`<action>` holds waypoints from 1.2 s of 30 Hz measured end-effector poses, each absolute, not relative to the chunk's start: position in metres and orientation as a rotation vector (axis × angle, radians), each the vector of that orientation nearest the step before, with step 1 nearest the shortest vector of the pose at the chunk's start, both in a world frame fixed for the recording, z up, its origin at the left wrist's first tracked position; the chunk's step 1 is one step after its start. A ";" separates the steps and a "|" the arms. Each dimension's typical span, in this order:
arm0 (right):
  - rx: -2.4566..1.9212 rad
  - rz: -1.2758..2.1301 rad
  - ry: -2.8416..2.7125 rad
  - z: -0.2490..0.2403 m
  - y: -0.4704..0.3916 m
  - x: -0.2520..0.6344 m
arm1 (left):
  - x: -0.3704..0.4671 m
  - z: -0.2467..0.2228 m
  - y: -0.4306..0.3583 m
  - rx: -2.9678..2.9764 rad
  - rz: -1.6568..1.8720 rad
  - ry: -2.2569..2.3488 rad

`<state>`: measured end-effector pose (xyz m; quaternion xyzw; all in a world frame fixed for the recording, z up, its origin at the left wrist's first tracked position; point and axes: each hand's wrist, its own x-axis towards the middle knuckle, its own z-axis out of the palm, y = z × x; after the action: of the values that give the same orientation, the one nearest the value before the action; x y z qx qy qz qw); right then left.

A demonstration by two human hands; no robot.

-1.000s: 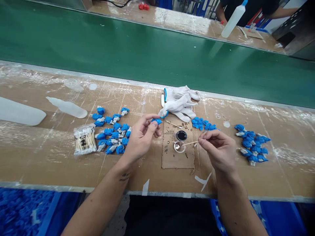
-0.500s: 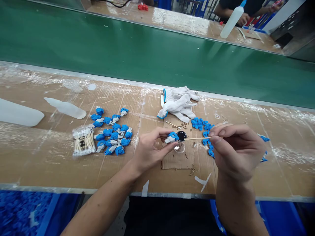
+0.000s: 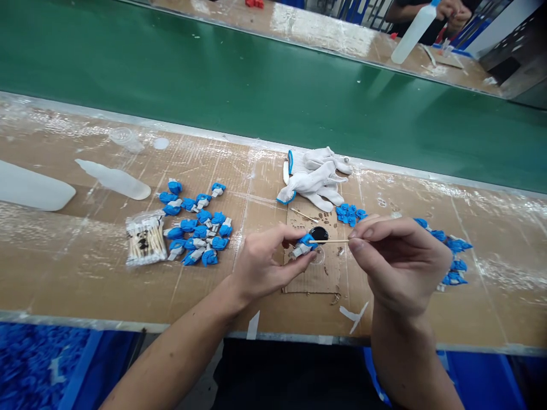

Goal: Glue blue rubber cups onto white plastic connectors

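Note:
A small blue and grey part (image 3: 303, 246) is pinched between the thumb and fingers of my left hand (image 3: 270, 261). My right hand (image 3: 397, 256) grips a thin wooden stick (image 3: 335, 241), whose far tip meets the part's blue top. Just behind the part is a small cup of black liquid (image 3: 318, 234), standing on a stained cardboard piece (image 3: 311, 282). A clear cup (image 3: 317, 255) is partly hidden beside my left fingertips. A cotton swab (image 3: 304, 215) lies on the cardboard.
White gloves (image 3: 314, 179) lie behind the cardboard. Blue-grey parts (image 3: 199, 230) and a bag of swabs (image 3: 146, 239) are at left, with more blue pieces (image 3: 349, 214) around my right hand. Beyond the green belt (image 3: 256, 85) are a bottle (image 3: 414, 34) and a person's hands.
My right hand has moved left, bringing the stick's tip from beside the black cup onto the part. The part is tilted differently in my left hand. The view has shifted slightly.

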<state>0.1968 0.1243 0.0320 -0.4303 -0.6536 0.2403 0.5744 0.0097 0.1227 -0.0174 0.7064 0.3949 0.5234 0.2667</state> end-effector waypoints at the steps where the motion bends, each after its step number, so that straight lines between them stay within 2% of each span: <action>1: -1.011 0.572 -1.536 0.032 0.124 0.196 | 0.010 -0.018 0.123 1.906 1.411 1.072; 15: -0.926 0.561 -1.650 0.032 0.124 0.196 | 0.008 -0.018 0.122 1.931 1.362 1.050; 20: -0.911 0.489 -1.610 0.030 0.118 0.225 | 0.006 -0.018 0.125 1.922 1.385 1.082; 23: -0.933 0.551 -1.778 0.021 0.110 0.244 | 0.003 -0.018 0.126 1.918 1.402 1.107; 30: -1.032 0.493 -2.359 0.005 0.103 0.244 | -0.001 -0.024 0.128 1.961 1.349 1.184; 33: -1.107 0.524 -2.273 0.010 0.111 0.266 | -0.003 -0.027 0.129 1.944 1.354 1.213; 36: -1.394 0.296 -2.123 0.009 0.130 0.296 | -0.004 -0.027 0.130 1.930 1.362 1.231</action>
<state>0.2962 0.1303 0.0087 -0.5221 -0.7951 0.1108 0.2880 -0.0038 0.1302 -0.0272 0.7041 0.4488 0.4968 0.2366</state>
